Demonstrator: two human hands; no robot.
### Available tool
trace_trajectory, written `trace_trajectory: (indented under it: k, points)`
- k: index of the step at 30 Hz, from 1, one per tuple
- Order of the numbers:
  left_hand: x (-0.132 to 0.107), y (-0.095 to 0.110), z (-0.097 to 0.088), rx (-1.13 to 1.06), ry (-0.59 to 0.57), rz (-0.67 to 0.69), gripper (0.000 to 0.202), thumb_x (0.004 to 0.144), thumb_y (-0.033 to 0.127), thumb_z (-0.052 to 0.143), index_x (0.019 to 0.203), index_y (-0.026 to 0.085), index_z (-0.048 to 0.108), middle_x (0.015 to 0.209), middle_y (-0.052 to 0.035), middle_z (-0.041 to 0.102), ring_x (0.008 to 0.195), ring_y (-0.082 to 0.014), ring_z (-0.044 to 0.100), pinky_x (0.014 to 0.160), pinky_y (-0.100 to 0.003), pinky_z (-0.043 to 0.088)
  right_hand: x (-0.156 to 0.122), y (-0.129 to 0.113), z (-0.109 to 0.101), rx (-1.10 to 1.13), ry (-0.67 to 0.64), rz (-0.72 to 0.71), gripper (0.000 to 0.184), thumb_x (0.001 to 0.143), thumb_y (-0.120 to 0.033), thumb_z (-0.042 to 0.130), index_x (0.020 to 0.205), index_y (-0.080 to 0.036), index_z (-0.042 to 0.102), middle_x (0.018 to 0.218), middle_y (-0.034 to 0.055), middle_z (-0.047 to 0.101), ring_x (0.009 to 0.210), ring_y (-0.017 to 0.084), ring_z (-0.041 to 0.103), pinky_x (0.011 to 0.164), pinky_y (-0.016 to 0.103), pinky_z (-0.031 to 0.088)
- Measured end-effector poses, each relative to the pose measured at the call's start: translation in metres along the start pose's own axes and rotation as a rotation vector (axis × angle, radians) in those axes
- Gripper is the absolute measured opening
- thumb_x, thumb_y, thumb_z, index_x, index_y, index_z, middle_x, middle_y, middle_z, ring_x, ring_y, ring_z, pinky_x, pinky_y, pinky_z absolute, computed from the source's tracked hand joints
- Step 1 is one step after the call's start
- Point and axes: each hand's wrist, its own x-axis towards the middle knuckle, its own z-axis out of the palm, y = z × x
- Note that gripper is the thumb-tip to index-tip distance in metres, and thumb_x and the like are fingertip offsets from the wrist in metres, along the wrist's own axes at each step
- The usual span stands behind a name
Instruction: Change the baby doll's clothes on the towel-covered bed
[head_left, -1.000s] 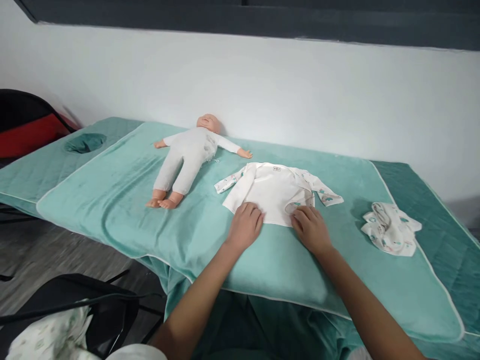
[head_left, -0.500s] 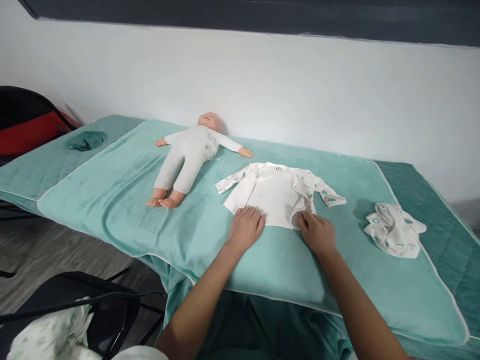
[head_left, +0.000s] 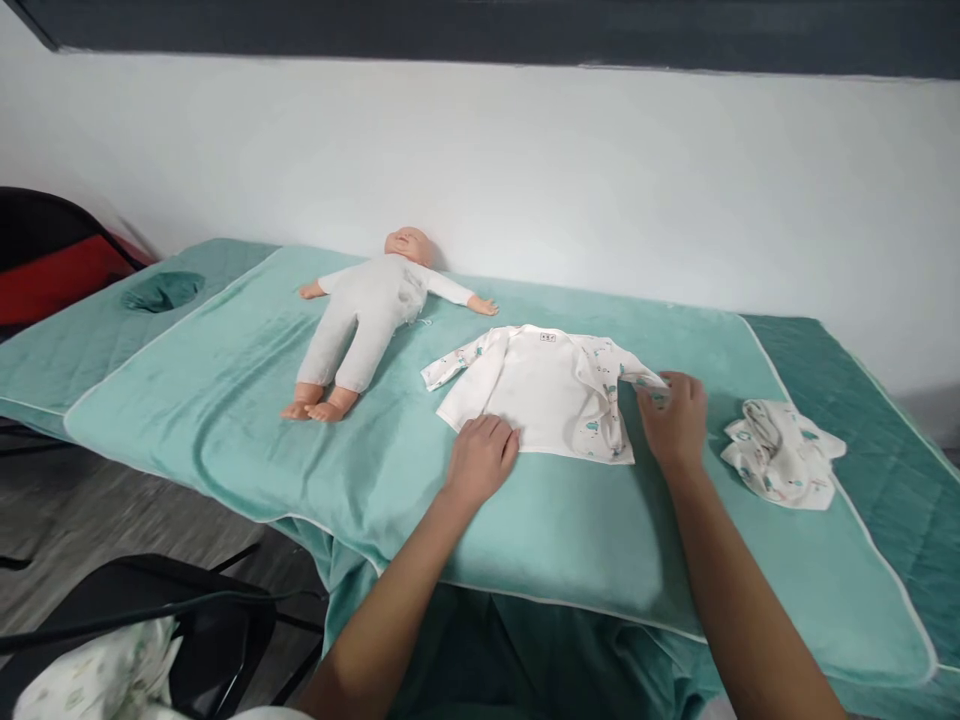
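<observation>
A small white baby shirt (head_left: 541,395) with a coloured print lies spread with its front open on the green cover. At its lower left hem is my left hand (head_left: 482,460), fingers closed together on the fabric. My right hand (head_left: 676,425) pinches the cuff end of the right-hand sleeve, whose tip is partly hidden by the fingers. Up and to the left, a baby doll (head_left: 371,310) in a white bodysuit rests on its back, arms spread and feet bare.
A crumpled printed cloth (head_left: 784,455) lies to the right on the green cover (head_left: 217,400). The padded table has a face hole (head_left: 163,291) at its left end. A black chair (head_left: 202,600) holding printed fabric (head_left: 101,670) stands at the lower left. A white wall (head_left: 525,170) rises behind.
My right hand has left the shirt's lower right hem and moved right and up to the sleeve cuff. The right front flap now lies flatter. My left hand stays at the hem.
</observation>
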Motion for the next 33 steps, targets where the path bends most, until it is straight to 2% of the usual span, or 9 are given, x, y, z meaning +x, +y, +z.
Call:
trace_trajectory:
  k: [3,5,11,16,18,20,23,27,33]
  points:
    - [0.001,0.000,0.001,0.006,-0.015,-0.011,0.030,0.102,0.028,0.046,0.075,0.019,0.057,0.078,-0.0030,0.063,0.078,-0.0187,0.057,0.075,-0.035,0.037,0.024,0.030,0.002,-0.142,-0.174,0.137,0.043,0.082,-0.048,0.062,0.107,-0.014,0.066,0.106,0.0163,0.064,0.097,0.032,0.056,0.082,0.041,0.043]
    - [0.002,0.000,0.002,0.006,-0.023,-0.022,0.030,0.102,0.028,0.046,0.074,0.020,0.056,0.078,-0.0029,0.063,0.078,-0.0185,0.057,0.075,-0.035,0.037,0.037,0.043,0.000,-0.145,-0.240,0.088,0.033,0.081,-0.043,0.061,0.099,-0.016,0.068,0.096,0.0123,0.065,0.088,0.028,0.056,0.076,0.037,0.041]
    - [0.004,0.000,0.005,-0.008,-0.023,-0.055,0.030,0.102,0.029,0.045,0.076,0.020,0.056,0.077,-0.0024,0.064,0.077,-0.0177,0.058,0.074,-0.034,0.037,0.062,0.059,-0.005,-0.278,0.022,-0.107,0.025,0.083,-0.016,0.047,0.094,-0.016,0.069,0.106,0.0184,0.063,0.103,0.032,0.051,0.083,0.042,0.035]
    - [0.006,0.000,0.005,-0.011,-0.034,-0.071,0.031,0.102,0.029,0.045,0.075,0.019,0.057,0.075,-0.0022,0.063,0.076,-0.0174,0.058,0.072,-0.033,0.037,0.048,0.069,0.002,-0.254,0.008,-0.117,0.039,0.072,-0.007,0.047,0.104,-0.016,0.068,0.123,0.0180,0.060,0.114,0.033,0.052,0.090,0.044,0.042]
    - [0.006,0.000,0.005,-0.011,-0.032,-0.076,0.031,0.102,0.028,0.045,0.076,0.019,0.057,0.075,-0.0026,0.063,0.075,-0.0176,0.058,0.072,-0.033,0.037,0.043,0.068,0.005,-0.136,0.010,-0.190,0.040,0.077,-0.007,0.044,0.109,-0.016,0.067,0.128,0.0166,0.060,0.120,0.030,0.053,0.099,0.044,0.044]
    - [0.006,0.000,0.005,-0.012,-0.025,-0.075,0.030,0.102,0.028,0.046,0.075,0.019,0.058,0.075,-0.0031,0.063,0.075,-0.0179,0.058,0.073,-0.033,0.037,0.040,0.060,0.009,-0.030,-0.064,-0.284,0.040,0.088,-0.014,0.041,0.122,-0.016,0.063,0.138,0.0148,0.056,0.128,0.028,0.051,0.106,0.043,0.044]
    - [0.005,0.000,0.005,-0.017,-0.015,-0.075,0.030,0.101,0.029,0.046,0.075,0.019,0.058,0.075,-0.0035,0.063,0.075,-0.0182,0.057,0.073,-0.033,0.037,0.035,0.046,0.016,-0.027,-0.318,-0.369,0.045,0.100,-0.032,0.040,0.139,-0.015,0.054,0.151,0.0133,0.048,0.139,0.029,0.045,0.114,0.049,0.040]
    - [0.005,0.000,0.006,-0.015,-0.007,-0.074,0.031,0.101,0.029,0.046,0.074,0.019,0.058,0.073,-0.0035,0.062,0.075,-0.0184,0.057,0.074,-0.033,0.038,0.032,0.046,0.023,-0.134,-0.448,-0.256,0.053,0.104,-0.042,0.029,0.141,-0.012,0.052,0.155,0.0144,0.045,0.145,0.031,0.039,0.117,0.053,0.034]
    - [0.004,0.000,0.006,-0.010,-0.009,-0.075,0.032,0.102,0.030,0.046,0.075,0.019,0.060,0.074,-0.0040,0.063,0.076,-0.0188,0.058,0.075,-0.033,0.039,0.044,0.078,0.023,-0.113,-0.198,-0.054,0.048,0.097,-0.040,0.038,0.123,-0.009,0.064,0.136,0.0223,0.059,0.131,0.032,0.050,0.110,0.051,0.039]
